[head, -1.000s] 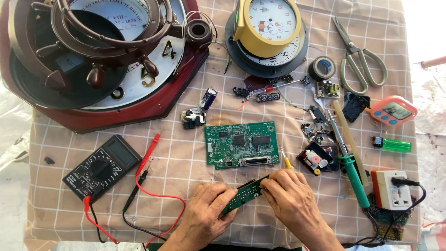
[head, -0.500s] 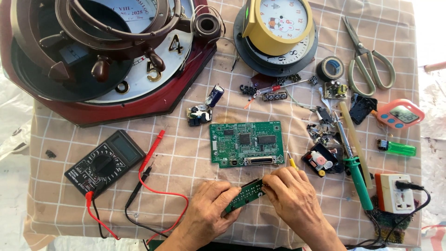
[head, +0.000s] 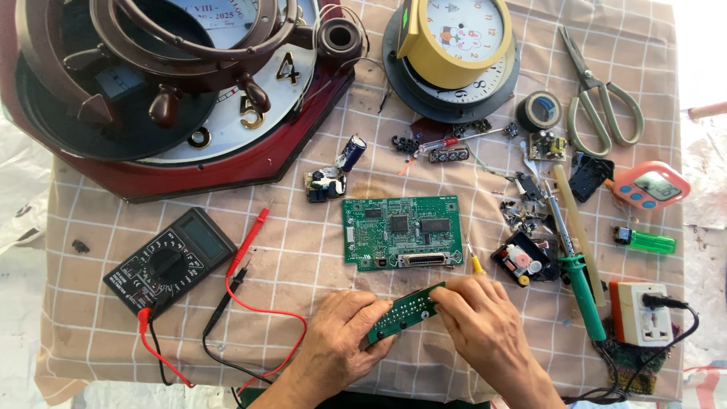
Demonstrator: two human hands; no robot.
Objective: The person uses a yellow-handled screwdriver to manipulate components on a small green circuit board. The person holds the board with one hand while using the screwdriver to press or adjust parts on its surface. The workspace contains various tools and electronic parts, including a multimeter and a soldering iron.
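Free room and obstacles on the bench (head: 91, 318). Bare checked cloth lies open along the near edge left of the left hand (head: 341, 344), bounded by the looping red and black probe leads (head: 250, 303) and the black multimeter (head: 168, 259). Just beyond both hands the large green circuit board (head: 401, 231) blocks the way forward; a clear strip separates it from the red clock case (head: 189, 159) at far left. Right of the right hand (head: 485, 326), the green-handled soldering iron (head: 579, 269), a black component block (head: 522, 261) and the white power socket (head: 642, 312) crowd the path
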